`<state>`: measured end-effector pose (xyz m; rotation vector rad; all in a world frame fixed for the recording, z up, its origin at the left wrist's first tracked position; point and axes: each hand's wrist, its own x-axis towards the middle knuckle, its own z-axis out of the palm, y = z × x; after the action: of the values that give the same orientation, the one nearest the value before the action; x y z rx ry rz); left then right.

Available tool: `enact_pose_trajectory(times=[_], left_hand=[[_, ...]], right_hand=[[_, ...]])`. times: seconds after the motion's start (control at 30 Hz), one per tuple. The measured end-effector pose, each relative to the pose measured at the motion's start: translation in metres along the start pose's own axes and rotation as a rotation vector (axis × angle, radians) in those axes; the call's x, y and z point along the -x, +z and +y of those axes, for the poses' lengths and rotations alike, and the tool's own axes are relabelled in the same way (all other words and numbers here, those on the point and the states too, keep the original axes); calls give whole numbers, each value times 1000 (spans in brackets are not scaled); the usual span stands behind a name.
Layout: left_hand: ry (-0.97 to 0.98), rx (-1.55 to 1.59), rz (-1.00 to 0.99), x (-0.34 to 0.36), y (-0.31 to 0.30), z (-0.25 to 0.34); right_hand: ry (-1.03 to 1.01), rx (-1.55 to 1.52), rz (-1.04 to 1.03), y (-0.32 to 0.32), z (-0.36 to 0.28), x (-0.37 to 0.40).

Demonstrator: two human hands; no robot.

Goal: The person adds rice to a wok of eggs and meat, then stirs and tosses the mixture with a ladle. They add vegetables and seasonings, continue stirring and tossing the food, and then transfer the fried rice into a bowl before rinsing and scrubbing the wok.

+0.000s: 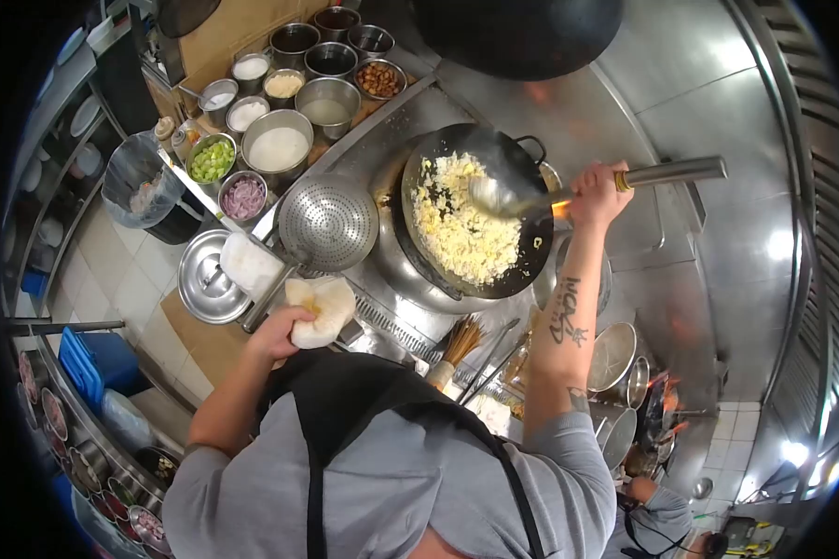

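Observation:
My right hand [597, 196] is closed around the long metal handle of a ladle [690, 170]. The ladle's head is smeared by motion over the wok and reaches into pale yellow, crumbly food that looks like egg fried rice [466, 233]. This food lies in a dark wok [522, 265] on the burner, with a flame glowing at its right side. Folded in my left hand [278, 335] is a white cloth [322, 312] with a yellow stain, held apart from the wok. Between the cloth and the tubs rests a perforated metal strainer [328, 222].
Steel tubs of sauces, powders, chopped greens [213, 160] and sliced red onion [243, 197] line the upper left. A bagged bin [144, 182] stands at left. A bamboo brush [461, 340] is before my body. Another wok [517, 33] hangs above. Flames [660, 401] and a co-worker [657, 522] are lower right.

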<state>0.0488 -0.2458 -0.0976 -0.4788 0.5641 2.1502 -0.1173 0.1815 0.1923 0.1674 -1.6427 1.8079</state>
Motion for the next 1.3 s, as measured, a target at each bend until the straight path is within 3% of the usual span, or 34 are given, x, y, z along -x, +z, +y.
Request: enact_pose_trajectory(times=[0.07, 0.1, 0.17, 0.2, 0.3, 0.37, 0.47, 0.5, 0.53, 0.57, 0.7, 0.73, 0.77, 0.9, 1.03, 1.1, 1.17, 1.3], left_hand=[[-22, 7, 39, -3, -4, -1], [-11, 7, 23, -8, -4, 2], [-16, 7, -5, -11, -6, 2], [3, 1, -17, -14, -1, 4], [93, -52, -7, 3, 19, 19], [204, -106, 31, 16, 36, 21], [244, -106, 99, 10, 34, 21], [209, -109, 73, 5, 36, 25], [165, -112, 52, 1, 37, 29], [108, -112, 36, 1, 37, 26], [153, -236, -33, -17, 45, 20], [168, -243, -41, -22, 47, 14], [169, -256, -53, -24, 52, 7], [161, -291, -53, -43, 77, -15], [-89, -239, -38, -83, 104, -34], [-116, -279, -77, -119, 130, -44], [-189, -315, -11, -154, 164, -53], [-256, -434, 112, -194, 172, -70]], right_hand=[[-169, -97, -169, 21, 8, 14], [-171, -107, -144, 21, 36, 17], [50, 60, -97, 17, 64, 19], [165, 104, -68, 16, 39, 11], [11, 212, 153, -31, 13, -4], [-62, 74, 308, -66, -13, 6], [-35, -396, 344, -109, 43, 35], [17, 13, 537, -77, 42, 28], [16, -90, 309, -61, 34, 24], [53, -142, 298, -34, 19, 19], [-202, -168, 52, 25, 10, 28], [-106, -253, 116, 18, 36, 27], [-3, -96, 222, 10, 63, 26], [45, 174, 326, -72, 2, -13], [-195, 197, 420, -133, -24, 23], [38, -67, 490, -96, 3, 64], [53, -184, 226, -81, 14, 78], [103, 32, 295, -46, -68, 57]])
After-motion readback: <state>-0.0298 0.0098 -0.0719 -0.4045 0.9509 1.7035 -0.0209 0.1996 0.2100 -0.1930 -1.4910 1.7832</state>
